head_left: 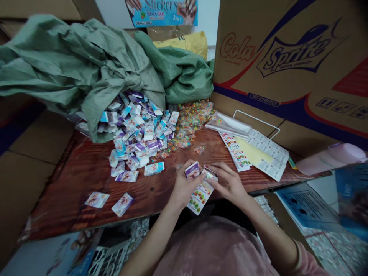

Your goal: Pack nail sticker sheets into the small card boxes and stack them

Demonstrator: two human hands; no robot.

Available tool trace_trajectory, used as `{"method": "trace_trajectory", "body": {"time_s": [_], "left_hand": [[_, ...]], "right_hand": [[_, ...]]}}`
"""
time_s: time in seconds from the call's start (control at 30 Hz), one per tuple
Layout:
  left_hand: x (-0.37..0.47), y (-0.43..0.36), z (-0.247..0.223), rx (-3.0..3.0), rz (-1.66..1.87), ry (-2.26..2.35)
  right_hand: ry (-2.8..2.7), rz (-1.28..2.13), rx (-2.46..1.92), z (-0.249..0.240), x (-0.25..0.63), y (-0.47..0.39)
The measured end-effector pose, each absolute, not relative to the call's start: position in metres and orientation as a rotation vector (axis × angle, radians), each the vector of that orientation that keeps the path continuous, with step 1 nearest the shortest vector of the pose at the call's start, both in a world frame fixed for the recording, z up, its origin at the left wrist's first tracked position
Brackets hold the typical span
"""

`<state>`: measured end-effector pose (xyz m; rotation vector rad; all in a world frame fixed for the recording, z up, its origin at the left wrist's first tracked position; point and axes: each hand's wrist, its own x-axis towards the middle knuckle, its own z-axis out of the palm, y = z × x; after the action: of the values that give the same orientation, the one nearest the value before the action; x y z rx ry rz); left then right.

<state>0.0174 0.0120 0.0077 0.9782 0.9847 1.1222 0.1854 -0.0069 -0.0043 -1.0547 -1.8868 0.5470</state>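
Note:
My left hand (181,187) is wrapped round a small purple-and-white printed box (192,171). Its thumb also presses on a fruit-patterned sticker sheet (200,198), which hangs down past the table edge. The fingers of my right hand (231,186) are closed on the upper end of this sheet, where a folded part (211,173) shows; exactly how it is folded is hard to make out. To the left lies a heap of small printed boxes (140,132). Behind my hands is a pile of small clear packets with colourful bits (189,120), one packet (199,149) lying apart.
A green sack (115,61) spills the boxes. Two flat boxes (122,204) lie front left. Sticker sheets (266,153), plastic sleeves (228,124) and a pink bottle (330,159) are on the right. A large carton (287,88) stands behind them.

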Motion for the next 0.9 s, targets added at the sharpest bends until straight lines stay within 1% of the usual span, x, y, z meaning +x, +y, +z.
{"method": "trace_trajectory", "body": {"time_s": [0.17,0.27,0.33,0.4,0.5,0.63,0.77,0.9], "left_hand": [[0.012,0.012,0.015,1.037,1.094,0.942],[0.014,0.012,0.014,1.056,1.124,0.986],[0.017,0.011,0.011,1.052,1.097,1.039],[0.018,0.008,0.008,1.032,1.027,1.06],[0.018,0.005,0.005,0.981,1.044,1.052],[0.014,0.006,0.008,0.944,1.141,1.047],[0.012,0.007,0.008,0.994,1.118,1.043],[0.017,0.005,0.002,0.939,1.035,1.123]], "right_hand": [[-1.797,0.687,-1.004,-0.008,0.176,-0.014],[-1.644,0.726,-1.079,-0.012,0.174,-0.012],[-1.507,0.722,-1.172,-0.015,0.176,-0.011],[-1.43,0.643,-1.232,-0.017,0.179,-0.01],[-1.61,0.518,-1.185,-0.017,0.183,-0.011],[-1.889,0.592,-1.087,-0.013,0.179,-0.019],[-1.788,0.631,-1.1,-0.012,0.172,-0.022],[-1.658,0.563,-1.185,-0.017,0.174,-0.02]]}}
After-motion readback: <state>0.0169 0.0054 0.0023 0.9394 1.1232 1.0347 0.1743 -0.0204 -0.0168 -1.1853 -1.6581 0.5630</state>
